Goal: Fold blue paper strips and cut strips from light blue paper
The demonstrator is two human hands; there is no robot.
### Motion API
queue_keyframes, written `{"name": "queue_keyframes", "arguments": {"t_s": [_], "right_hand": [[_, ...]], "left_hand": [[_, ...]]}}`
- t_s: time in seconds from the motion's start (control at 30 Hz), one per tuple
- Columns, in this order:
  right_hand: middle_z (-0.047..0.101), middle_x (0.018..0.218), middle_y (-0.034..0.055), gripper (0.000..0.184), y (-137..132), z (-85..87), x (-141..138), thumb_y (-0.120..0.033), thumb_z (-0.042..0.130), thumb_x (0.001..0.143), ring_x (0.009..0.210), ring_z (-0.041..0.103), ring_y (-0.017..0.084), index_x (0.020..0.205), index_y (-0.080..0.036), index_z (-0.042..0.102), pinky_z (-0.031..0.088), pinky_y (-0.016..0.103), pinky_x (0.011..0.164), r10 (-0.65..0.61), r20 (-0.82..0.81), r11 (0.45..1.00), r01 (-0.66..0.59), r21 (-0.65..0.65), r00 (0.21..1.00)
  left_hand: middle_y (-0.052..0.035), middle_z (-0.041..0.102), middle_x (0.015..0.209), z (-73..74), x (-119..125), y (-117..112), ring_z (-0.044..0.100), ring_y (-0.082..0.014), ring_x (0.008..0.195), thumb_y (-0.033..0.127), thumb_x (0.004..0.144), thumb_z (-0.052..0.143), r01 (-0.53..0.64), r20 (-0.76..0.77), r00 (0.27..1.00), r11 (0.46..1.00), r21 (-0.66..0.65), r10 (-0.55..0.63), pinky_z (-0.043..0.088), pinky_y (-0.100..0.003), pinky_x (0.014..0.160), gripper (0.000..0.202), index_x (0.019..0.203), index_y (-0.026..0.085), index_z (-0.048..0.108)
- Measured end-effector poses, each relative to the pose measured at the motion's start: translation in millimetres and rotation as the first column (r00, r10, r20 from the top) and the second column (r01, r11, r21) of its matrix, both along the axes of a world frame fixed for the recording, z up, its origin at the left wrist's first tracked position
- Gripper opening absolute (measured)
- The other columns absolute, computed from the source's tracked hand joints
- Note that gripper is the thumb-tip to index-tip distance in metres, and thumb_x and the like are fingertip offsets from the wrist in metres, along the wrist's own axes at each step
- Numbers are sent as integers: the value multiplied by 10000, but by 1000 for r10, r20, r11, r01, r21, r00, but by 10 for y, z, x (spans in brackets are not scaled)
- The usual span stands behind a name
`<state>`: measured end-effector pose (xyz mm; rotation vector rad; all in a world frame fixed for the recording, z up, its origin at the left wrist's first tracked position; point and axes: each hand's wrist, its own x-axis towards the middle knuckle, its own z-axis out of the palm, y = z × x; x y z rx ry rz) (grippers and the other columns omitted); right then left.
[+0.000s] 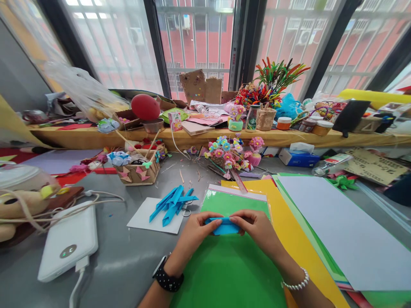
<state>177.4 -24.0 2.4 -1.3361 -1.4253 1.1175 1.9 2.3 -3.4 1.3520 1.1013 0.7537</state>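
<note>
Pinching a folded blue paper strip [226, 228] at both ends, a person holds it over the green sheet [224, 269] on the near part of the worktop [120, 256]. Its long axis runs left to right, roughly parallel to the worktop's far edge, with one end pointing left and the other right. The left hand [199, 226] grips the left end between thumb and fingers; the right hand [257, 226] grips the right end likewise.

The worktop is grey and shiny. Farther toward its far edge and to the left, blue folded strips [173, 204] lie crossed in a heap on white paper [143, 216]. A yellow sheet [300, 239] and a stack topped by a pale sheet [342, 231] cover the right side; a white power bank [72, 239] rests on the left side, a cable plugged in.

Beyond the far edge, a ledge [77, 137] draped in yellow cloth runs below barred windows [205, 38].

Near the far edge, a cardboard box [138, 175] decorated with paper triangles contains sticks, and a blue tissue box [298, 158] has a white tissue poking out. Lidded jars [284, 124] stand on the ledge.
</note>
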Motion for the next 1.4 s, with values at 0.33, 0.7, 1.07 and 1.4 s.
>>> {"name": "queue_keyframes", "arguments": {"t_s": [0.33, 0.7, 1.07, 1.4], "right_hand": [[597, 523, 0, 247, 7, -16, -7, -368, 583, 704, 462, 543, 110, 714, -133, 659, 441, 204, 457, 16, -56, 1000, -16, -3, 998], [643, 584, 15, 261, 22, 66, 72, -358, 591, 699, 577, 615, 147, 823, -137, 652, 505, 268, 579, 24, -127, 999, -20, 31, 992], [619, 551, 13, 235, 7, 7, 36, -343, 564, 723, 537, 600, 142, 782, -121, 612, 487, 262, 539, -10, -116, 998, 16, 53, 993], [615, 610, 17, 306, 8, 25, 16, -406, 582, 699, 560, 598, 136, 811, -122, 604, 486, 248, 535, 22, -137, 1000, -24, -14, 990]], "left_hand": [[-1, 641, 676, 45, 10, -5, 549, -142, 629, 365, 597, 665, -59, 4, 998, 998, 2, 59, 415, -205, 562, 243, 738, 168, 688], [-1, 611, 630, 19, 19, -4, 563, -132, 603, 379, 561, 694, -174, 118, 975, 978, -114, 187, 482, -235, 575, 337, 786, 130, 672], [15, 604, 617, 86, 34, -28, 537, -108, 570, 347, 578, 692, -179, 125, 974, 979, -97, 190, 439, -204, 553, 266, 742, 138, 670], [-5, 620, 666, 31, 5, 2, 528, -130, 595, 385, 601, 656, -150, 40, 988, 988, -19, 151, 405, -205, 538, 291, 766, 146, 668]]}}
